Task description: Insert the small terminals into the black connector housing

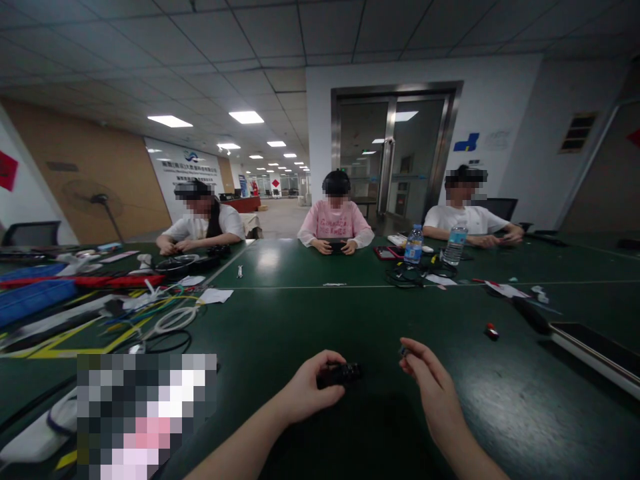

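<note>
My left hand (320,387) is closed around a small black block-like device (345,373), its thumb along the near side and its fingers over the far side. The device sits low over the dark green table, and its exact kind is too dark to make out. To the right, apart from it, my right hand (425,377) pinches a tiny dark greyish piece (403,351) between thumb and fingertips. That piece is too small to name. A small red and black object (491,331) lies on the table farther right.
Cables (175,320), a blue tray (35,300) and a white power strip (40,427) crowd the left side. Bottles (414,245) stand at the back right. A flat device with a pale edge (597,353) lies at right. Several people sit across the table (280,320).
</note>
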`<state>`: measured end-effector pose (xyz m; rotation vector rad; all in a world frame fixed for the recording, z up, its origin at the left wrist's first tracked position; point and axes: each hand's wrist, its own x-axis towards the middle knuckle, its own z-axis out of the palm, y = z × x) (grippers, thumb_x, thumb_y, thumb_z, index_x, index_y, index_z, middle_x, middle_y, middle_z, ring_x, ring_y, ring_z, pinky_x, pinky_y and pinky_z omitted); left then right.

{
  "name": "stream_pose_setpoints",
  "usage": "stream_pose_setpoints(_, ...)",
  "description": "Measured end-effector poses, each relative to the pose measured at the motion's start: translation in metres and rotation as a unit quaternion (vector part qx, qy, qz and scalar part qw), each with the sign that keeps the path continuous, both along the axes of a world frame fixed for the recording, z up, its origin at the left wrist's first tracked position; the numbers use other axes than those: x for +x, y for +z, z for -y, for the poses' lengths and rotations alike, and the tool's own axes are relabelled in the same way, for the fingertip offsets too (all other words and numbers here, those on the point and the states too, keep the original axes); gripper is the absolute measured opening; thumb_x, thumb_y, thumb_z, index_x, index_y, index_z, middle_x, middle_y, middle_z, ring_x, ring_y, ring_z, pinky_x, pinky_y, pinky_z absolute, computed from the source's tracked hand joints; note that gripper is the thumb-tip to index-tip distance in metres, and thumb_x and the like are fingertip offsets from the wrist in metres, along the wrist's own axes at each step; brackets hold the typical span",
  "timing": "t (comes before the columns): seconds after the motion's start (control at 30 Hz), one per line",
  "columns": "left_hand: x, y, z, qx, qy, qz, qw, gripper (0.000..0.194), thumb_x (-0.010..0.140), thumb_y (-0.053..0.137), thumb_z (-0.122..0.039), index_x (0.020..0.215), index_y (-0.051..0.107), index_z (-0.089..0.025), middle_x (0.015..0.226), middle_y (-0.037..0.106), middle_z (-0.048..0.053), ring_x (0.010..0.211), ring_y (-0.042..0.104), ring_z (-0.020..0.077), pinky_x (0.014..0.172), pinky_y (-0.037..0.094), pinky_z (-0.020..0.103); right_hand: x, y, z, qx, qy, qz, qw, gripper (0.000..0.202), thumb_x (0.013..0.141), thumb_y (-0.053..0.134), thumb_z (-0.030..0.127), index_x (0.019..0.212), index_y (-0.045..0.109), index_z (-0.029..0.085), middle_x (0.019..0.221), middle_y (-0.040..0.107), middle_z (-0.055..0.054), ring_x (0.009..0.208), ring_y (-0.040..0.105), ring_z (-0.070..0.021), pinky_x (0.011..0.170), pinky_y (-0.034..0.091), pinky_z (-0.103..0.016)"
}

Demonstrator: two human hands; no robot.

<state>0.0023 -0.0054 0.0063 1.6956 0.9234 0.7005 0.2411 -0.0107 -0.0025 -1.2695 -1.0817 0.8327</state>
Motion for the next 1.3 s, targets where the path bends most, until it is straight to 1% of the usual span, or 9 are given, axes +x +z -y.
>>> stream_pose_setpoints(0.13,0.0043,-0.0030,0.0021,-0.042,-0.029,0.030,0.998,0.036,0.079,0.058,-0.013,0.112,0.046,-0.021,0.106,0.057,0.004,0.088,0.057,0.0164,0.074,0.045,0.029,-0.0013,0.0015,0.0012,-0.003,-0.003,0.008,1.000,0.036,0.072,0.056,0.043,0.099,0.064,0.021,0.092,0.066,-0.006,0.083,0.061,-0.0239,0.075,0.051,-0.035)
stream_pose_setpoints(0.2,0.0056,-0.0055,0.0023,-0.048,-0.036,0.035,0.998,0.037,0.079,0.059,-0.012,0.112,0.045,-0.021,0.106,0.057,0.004,0.086,0.058,0.0157,0.072,0.044,0.028,-0.0020,0.0022,0.0016,-0.003,-0.002,0.010,1.000,0.036,0.072,0.056,0.043,0.099,0.064,0.021,0.094,0.066,-0.006,0.084,0.061,-0.0242,0.075,0.051,-0.035)
stream_pose_setpoints(0.37,0.0060,-0.0093,0.0013,-0.036,-0.035,0.037,0.998,0.038,0.078,0.059,-0.012,0.113,0.046,-0.021,0.103,0.057,0.004,0.085,0.057,0.0157,0.072,0.044,0.028,-0.0035,0.0034,0.0016,-0.006,0.000,0.004,1.000,0.039,0.069,0.058,0.044,0.101,0.062,0.021,0.098,0.066,-0.007,0.086,0.062,-0.0249,0.076,0.051,-0.036)
stream_pose_setpoints(0.6,0.0080,-0.0059,0.0025,-0.031,-0.028,0.029,0.999,0.038,0.076,0.059,-0.009,0.110,0.047,-0.020,0.098,0.057,0.003,0.083,0.057,0.0149,0.070,0.044,0.026,-0.0023,0.0021,0.0022,0.012,0.009,0.024,1.000,0.037,0.070,0.060,0.042,0.101,0.064,0.022,0.096,0.069,-0.005,0.086,0.063,-0.0245,0.076,0.051,-0.035)
stream_pose_setpoints(0.7,0.0077,-0.0057,0.0024,-0.038,-0.034,0.038,0.998,0.038,0.076,0.059,-0.009,0.110,0.047,-0.020,0.102,0.057,0.004,0.086,0.057,0.0157,0.072,0.044,0.027,-0.0024,0.0023,0.0029,0.014,0.011,0.030,0.999,0.037,0.071,0.061,0.042,0.101,0.065,0.022,0.096,0.070,-0.005,0.086,0.064,-0.0244,0.076,0.051,-0.035)
stream_pose_setpoints(0.83,0.0064,-0.0065,0.0022,-0.052,-0.037,0.035,0.997,0.039,0.077,0.058,-0.010,0.112,0.046,-0.021,0.104,0.056,0.004,0.085,0.058,0.0158,0.071,0.045,0.027,-0.0030,0.0022,0.0034,0.004,0.016,0.031,0.999,0.037,0.070,0.060,0.043,0.101,0.064,0.022,0.098,0.069,-0.005,0.089,0.063,-0.0253,0.078,0.051,-0.036)
stream_pose_setpoints(1.0,0.0060,-0.0061,0.0026,-0.041,-0.033,0.030,0.998,0.038,0.077,0.059,-0.011,0.112,0.047,-0.020,0.104,0.057,0.005,0.089,0.057,0.0169,0.075,0.045,0.029,-0.0040,0.0002,0.0029,-0.006,0.022,0.010,1.000,0.036,0.070,0.060,0.041,0.101,0.063,0.022,0.100,0.068,-0.006,0.094,0.062,-0.0265,0.083,0.050,-0.039)
stream_pose_setpoints(1.17,0.0062,-0.0050,0.0027,-0.044,-0.040,0.036,0.998,0.037,0.077,0.058,-0.011,0.111,0.047,-0.020,0.101,0.056,0.004,0.086,0.057,0.0164,0.073,0.045,0.029,-0.0043,-0.0012,0.0022,-0.003,0.029,0.012,0.999,0.034,0.071,0.060,0.040,0.100,0.063,0.023,0.100,0.068,-0.005,0.098,0.060,-0.0268,0.085,0.049,-0.039)
stream_pose_setpoints(1.3,0.0060,-0.0070,0.0019,-0.041,-0.043,0.041,0.997,0.037,0.077,0.058,-0.011,0.111,0.046,-0.021,0.100,0.056,0.004,0.084,0.057,0.0154,0.072,0.044,0.028,-0.0035,-0.0022,0.0018,-0.001,0.034,0.016,0.999,0.032,0.072,0.060,0.039,0.100,0.063,0.023,0.100,0.068,-0.006,0.099,0.060,-0.0269,0.085,0.049,-0.039)
